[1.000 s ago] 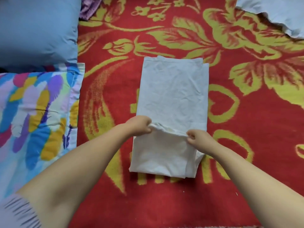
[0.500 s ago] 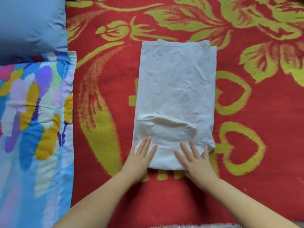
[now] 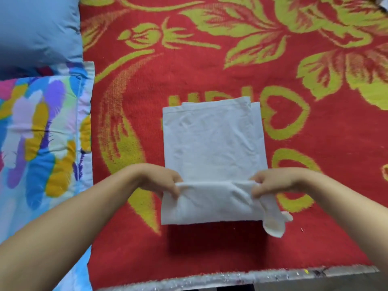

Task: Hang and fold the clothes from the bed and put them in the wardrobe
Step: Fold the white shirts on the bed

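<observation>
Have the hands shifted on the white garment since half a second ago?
Yes. Left hand and right hand have come up off the white garment, pinching its near layer, lifted toward the heart motifs.

A white garment (image 3: 212,148) lies folded flat, a rough rectangle stretching away from both hands. Its near edge is lifted between them, a loose flap hanging below the right hand.

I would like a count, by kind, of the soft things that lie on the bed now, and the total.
White folded garment, gripped by left hand and right hand: 1
Pillows, one plain blue pillow and one multicoloured pillow: 2
Red floral blanket: 1
Total: 4
</observation>
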{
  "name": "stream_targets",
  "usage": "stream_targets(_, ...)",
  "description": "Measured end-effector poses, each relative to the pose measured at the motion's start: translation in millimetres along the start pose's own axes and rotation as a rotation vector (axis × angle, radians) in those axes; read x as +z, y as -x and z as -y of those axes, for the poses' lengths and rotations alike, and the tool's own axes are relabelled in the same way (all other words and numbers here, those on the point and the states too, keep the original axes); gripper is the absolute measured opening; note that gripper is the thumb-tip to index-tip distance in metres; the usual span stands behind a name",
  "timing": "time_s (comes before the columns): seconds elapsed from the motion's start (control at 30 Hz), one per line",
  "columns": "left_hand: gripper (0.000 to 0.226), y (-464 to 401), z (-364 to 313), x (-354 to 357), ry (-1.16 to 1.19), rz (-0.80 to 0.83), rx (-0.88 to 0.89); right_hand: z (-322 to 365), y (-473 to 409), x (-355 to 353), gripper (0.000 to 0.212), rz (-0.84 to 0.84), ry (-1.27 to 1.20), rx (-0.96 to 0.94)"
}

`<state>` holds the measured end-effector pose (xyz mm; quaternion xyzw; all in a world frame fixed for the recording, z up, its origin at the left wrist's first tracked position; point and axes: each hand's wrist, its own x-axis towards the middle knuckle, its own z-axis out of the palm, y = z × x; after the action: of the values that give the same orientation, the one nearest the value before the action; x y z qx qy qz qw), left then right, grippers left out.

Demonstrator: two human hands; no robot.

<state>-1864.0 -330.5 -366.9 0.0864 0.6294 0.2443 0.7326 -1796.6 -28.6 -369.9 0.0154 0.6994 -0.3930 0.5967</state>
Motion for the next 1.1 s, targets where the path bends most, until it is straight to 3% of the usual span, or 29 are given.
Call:
stream_targets(0.13,0.012,-23,21,-19,0.516,-0.435,0.097,-26,-31,-28,0.030,-0.534,-0.214,0.009)
stream_targets(0.23,0.014,-61,35,-1,0.860,-0.810,0.107,-38,-56,-10,0.059,-0.768,-0.239,0.072)
stream_targets(0.3,0.020,-80,39,18,0.686,-1.075,0.137,-45,-66,9,0.053,-0.923,-0.032,0.098)
stream_targets(0.37,0.019,-93,40,38,0.454,-1.237,0.161,-47,-68,19,0.039,-1.062,0.155,0.078)
stream_targets(0.43,0.021,-97,41,49,0.377,-1.392,0.171,-46,-67,17,0.025,-1.141,0.202,-0.031)
stream_targets(0.53,0.023,-100,45,48,0.405,-1.528,0.123,-42,-67,2,0.023,-1.143,0.290,-0.088)
stream_targets(0.67,0.022,-109,52,43,0.417,-1.486,0.067,-45,-80,-11,0.032,-1.047,0.462,0.109)
stream_targets(0.8,0.030,-105,67,63,0.390,-1.381,0.023,-49,-69,13,0.052,-1.155,0.294,0.126)
stream_targets(0.87,0.035,-101,73,75,0.266,-1.321,-0.056,-50,-61,32,0.066,-1.151,0.436,0.140)
stream_targets(0.93,0.040,-99,74,78,0.138,-1.285,-0.183,-51,-54,52,0.075,-1.115,0.682,0.019)
stream_targets(1.03,0.052,-89,67,78,0.057,-1.433,-0.143,-57,-52,83,0.088,-0.891,1.064,-0.243)
stream_targets(1.1,0.063,-86,63,88,-0.268,-1.543,-0.019,-64,-53,92,0.102,-0.671,1.075,-0.112)
